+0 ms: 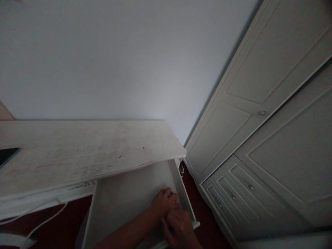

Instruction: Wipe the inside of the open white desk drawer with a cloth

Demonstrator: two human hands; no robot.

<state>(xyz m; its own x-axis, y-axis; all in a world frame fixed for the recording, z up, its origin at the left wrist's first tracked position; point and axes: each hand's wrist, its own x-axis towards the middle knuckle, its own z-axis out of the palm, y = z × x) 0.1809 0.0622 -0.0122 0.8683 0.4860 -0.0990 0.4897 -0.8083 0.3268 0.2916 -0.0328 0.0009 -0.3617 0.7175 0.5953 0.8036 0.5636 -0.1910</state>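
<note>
A white drawer (pixel 121 193) is pulled out from under the desk top, and its pale bottom shows. My left hand (pixel 164 202) is over the drawer's right part with its fingers curled in. A small dark patch shows between those fingers, too dim to name. Nearer to me, my right hand (pixel 180 223) is closed, close against the left hand near the drawer's front right corner. What either hand holds, if anything, is hidden. The drawer's front edge lies partly under my hands and forearms.
The worn white desk top (pixel 103 145) runs along the wall, with a dark flat object (pixel 7 155) at its left. A white wardrobe (pixel 233 138) with drawers and round knobs stands at the right. White cables (pixel 44 221) hang at lower left over dark red floor.
</note>
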